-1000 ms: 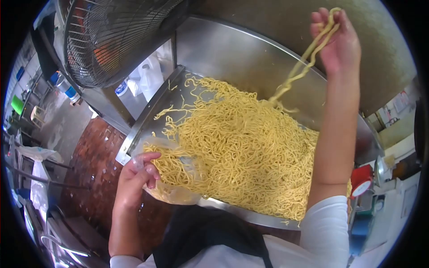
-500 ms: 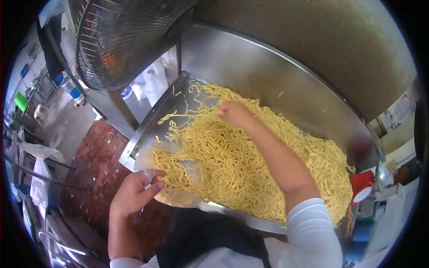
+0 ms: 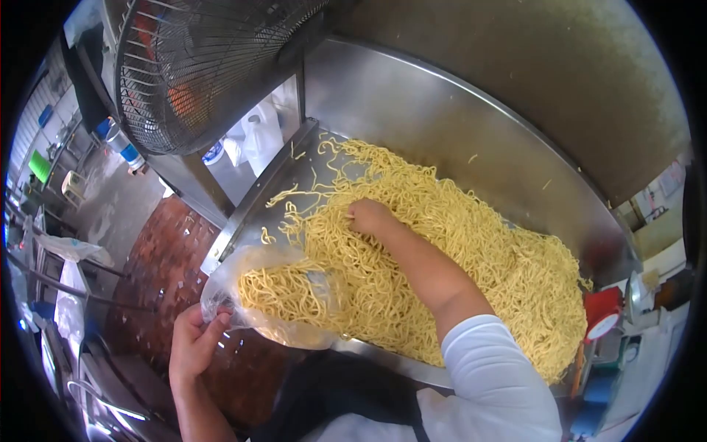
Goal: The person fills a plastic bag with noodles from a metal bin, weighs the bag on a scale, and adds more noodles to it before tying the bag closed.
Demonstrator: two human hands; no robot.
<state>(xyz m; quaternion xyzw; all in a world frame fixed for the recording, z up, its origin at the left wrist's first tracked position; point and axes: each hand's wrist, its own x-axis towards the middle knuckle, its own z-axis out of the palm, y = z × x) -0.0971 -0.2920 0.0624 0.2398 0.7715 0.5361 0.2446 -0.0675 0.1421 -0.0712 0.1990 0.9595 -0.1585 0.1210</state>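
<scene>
Clear plastic bag (image 3: 291,335) at lower left of the frame holds yellow noodles, its rim pinched in the left hand (image 3: 193,342). The right hand (image 3: 370,219), apart from the left, is curled at the big heap of loose yellow noodles (image 3: 456,250) across the centre; its grip is hidden. Shiny metal desk (image 3: 283,177) carries them, above a reddish-brown tiled floor (image 3: 166,254); a round wire-caged fan (image 3: 191,81) fills upper left.
</scene>
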